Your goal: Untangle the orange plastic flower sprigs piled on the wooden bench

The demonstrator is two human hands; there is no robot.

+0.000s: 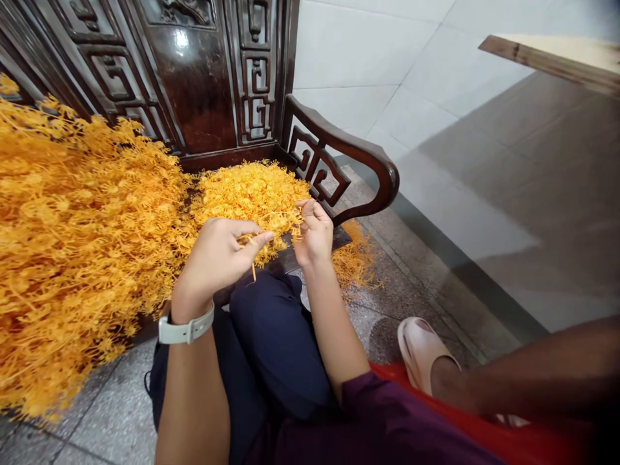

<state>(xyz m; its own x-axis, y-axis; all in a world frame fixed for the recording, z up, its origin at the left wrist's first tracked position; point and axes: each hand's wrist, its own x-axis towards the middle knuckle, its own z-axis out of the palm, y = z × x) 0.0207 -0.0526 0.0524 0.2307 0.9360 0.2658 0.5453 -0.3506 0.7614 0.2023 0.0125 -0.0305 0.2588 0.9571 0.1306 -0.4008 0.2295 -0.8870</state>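
Note:
My left hand [217,255], with a white watch on the wrist, is closed in a pinch on a thin orange plastic sprig [252,248] whose stem hangs below the fingers. My right hand [314,232] is closed around the other end of orange plastic sprigs beside it. Both hands hover over my knee in dark blue trousers [271,336], just in front of a small heap of orange plastic pieces [247,190] on the seat of a dark carved wooden bench [203,84].
A big pile of orange plastic sprigs [72,239] fills the left, spilling off the bench. More pieces [356,258] lie on the stone floor under the bench's armrest [353,155]. My foot in a pale slipper [419,349] rests at right. A wooden board edge [557,61] shows top right.

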